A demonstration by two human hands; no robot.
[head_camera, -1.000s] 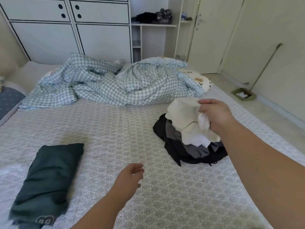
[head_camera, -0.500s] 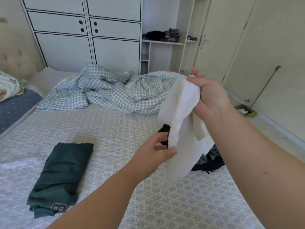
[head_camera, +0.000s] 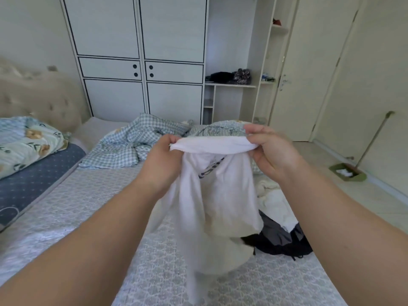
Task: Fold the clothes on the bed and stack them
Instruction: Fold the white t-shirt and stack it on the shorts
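A white garment hangs in the air in front of me, above the bed. My left hand pinches its top edge on the left and my right hand grips the same edge on the right, stretching it between them. The cloth falls loosely down toward the mattress. Behind it on the right lies the pile of unfolded clothes, dark and grey pieces with a cream one on top. The folded dark green garment seen earlier is out of view.
A crumpled blue checked duvet lies across the far side of the bed. A floral pillow sits at the left by the headboard. White wardrobes stand behind, and a dustpan with a broom is on the floor at right.
My right hand lifted the white garment off the pile. My left hand came up and took hold of its top edge. My view rose, and the folded green garment left the frame.
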